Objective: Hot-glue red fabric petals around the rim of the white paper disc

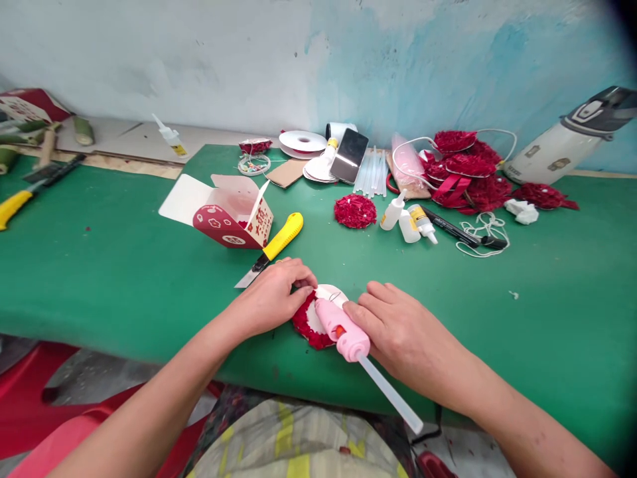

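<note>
Rosette [309, 326], one, at table [547, 299] near edge: left hand [271, 295] curled, pinching its rim; right hand [398, 328] closed round one glue gun [342, 330]. Bare cloth either side.

One gift box [233, 216]. Two yellow knives [283, 238], one beside it, one far left. Three glue bottles [408, 224] to its right, one pink glue gun [341, 328] in front, maybe eight or nine rosettes [355, 211].

The glue gun [343, 332] sits over the rosette [303, 326], between my left hand [273, 297] and right hand [401, 330]; the knife [279, 244] lies behind.
</note>
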A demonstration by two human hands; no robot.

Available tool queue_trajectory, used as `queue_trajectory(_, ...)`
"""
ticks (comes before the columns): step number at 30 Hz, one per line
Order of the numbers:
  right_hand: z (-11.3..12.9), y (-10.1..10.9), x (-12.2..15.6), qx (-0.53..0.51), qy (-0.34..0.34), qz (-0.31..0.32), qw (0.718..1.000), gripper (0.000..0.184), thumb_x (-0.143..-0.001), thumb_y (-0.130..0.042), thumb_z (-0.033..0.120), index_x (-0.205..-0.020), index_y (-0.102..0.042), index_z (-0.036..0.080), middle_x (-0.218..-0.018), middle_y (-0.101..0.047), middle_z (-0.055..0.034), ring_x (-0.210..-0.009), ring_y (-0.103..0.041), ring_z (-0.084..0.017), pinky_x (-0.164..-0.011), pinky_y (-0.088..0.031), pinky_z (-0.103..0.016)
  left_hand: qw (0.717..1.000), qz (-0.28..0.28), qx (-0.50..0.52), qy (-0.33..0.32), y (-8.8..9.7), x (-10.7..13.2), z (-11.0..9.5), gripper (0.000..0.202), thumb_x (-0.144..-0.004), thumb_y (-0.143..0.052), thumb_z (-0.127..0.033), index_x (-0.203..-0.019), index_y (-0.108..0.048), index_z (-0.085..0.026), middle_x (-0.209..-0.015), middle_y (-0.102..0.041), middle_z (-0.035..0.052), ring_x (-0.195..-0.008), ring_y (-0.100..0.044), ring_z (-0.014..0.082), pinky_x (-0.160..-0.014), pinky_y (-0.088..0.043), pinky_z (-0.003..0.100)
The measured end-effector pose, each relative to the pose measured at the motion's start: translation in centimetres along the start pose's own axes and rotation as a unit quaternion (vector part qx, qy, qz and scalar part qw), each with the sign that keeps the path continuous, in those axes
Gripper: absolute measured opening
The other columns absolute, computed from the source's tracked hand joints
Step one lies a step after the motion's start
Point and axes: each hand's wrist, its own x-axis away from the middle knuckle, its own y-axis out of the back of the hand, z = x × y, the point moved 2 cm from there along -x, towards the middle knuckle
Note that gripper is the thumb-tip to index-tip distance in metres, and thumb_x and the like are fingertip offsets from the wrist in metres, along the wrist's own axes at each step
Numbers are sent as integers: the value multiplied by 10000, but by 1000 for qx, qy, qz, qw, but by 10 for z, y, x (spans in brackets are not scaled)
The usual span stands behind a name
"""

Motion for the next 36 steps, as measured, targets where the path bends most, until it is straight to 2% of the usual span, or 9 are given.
queue_trajectory(9, -3, 8, 0, -43, -34, 54, 997, 109, -940, -491, 142, -973, -594, 158, -815, -574, -52, -752, -431, -208, -707, -349, -354, 991, -70, 92, 70, -1, -4, 13, 180, -835, -520, -234, -879, -685, -177, -859, -687, 30, -758, -603, 163, -688, -474, 279)
queue_trajectory(14, -6, 16, 3, -63, -50, 57, 995, 110, -934, -488, 131, -901, -588, 162, -792, -565, -52, -733, -434, -204, -660, -349, -342, 968, -134, 166, 130, -3, -1, 18, 181, -788, -591, -258, -900, -700, -167, -717, -657, 8, -660, -574, 145, -624, -453, 257)
queue_trajectory(16, -10, 20, 8, -81, -58, 32, 994, 124, -940, -469, 129, -911, -587, 155, -790, -563, -55, -731, -443, -202, -656, -354, -340, 956, -170, 192, 140, 1, 5, 17, 174, -784, -608, -267, -893, -699, -167, -677, -623, -4, -640, -554, 137, -613, -441, 252)
queue_trajectory(21, -27, 26, 20, -147, -104, -92, 979, 169, -965, -461, 195, -1088, -572, 163, -807, -567, -50, -711, -468, -183, -630, -368, -317, 911, -316, 225, 143, 16, 37, 4, 70, -796, -649, -261, -827, -662, -200, -747, -603, -16, -685, -533, 125, -633, -421, 247)
queue_trajectory(25, -34, 24, 23, -231, -125, -146, 954, 185, -937, -522, 188, -1109, -586, 213, -894, -628, -43, -748, -538, -169, -667, -420, -294, 821, -500, 270, 56, 39, 59, -4, 115, -724, -660, -135, -702, -561, -189, -745, -573, -9, -695, -532, 128, -661, -423, 275)
queue_trajectory(28, -38, 20, 26, -306, -157, -164, 924, 165, -906, -582, 246, -1063, -628, 227, -898, -655, -33, -719, -566, -164, -638, -444, -276, 738, -630, 242, -20, 67, 68, 4, 181, -634, -631, -99, -653, -480, -197, -625, -534, -30, -597, -517, 125, -600, -417, 281)
queue_trajectory(31, -43, 12, 31, -402, -241, -168, 867, 161, -865, -636, 344, -931, -672, 202, -705, -617, -17, -562, -495, -141, -483, -385, -254, 682, -700, 208, -33, 90, 72, 17, 211, -592, -635, -109, -642, -451, -199, -551, -481, -64, -531, -504, 110, -539, -413, 258)
queue_trajectory(34, -47, 8, 33, -531, -275, -201, 776, 241, -796, -702, 412, -822, -687, 173, -662, -598, -34, -533, -449, -132, -425, -322, -241, 677, -714, 178, -12, 99, 74, 28, 196, -605, -720, -133, -683, -544, -166, -547, -544, -45, -517, -562, 132, -511, -448, 270)
queue_trajectory(36, -46, 8, 29, -610, -261, -213, 717, 273, -768, -722, 431, -822, -697, 164, -690, -601, -53, -552, -437, -133, -406, -271, -230, 714, -674, 189, 14, 100, 72, 35, 182, -646, -758, -164, -718, -592, -139, -585, -622, -7, -529, -594, 136, -521, -457, 264)
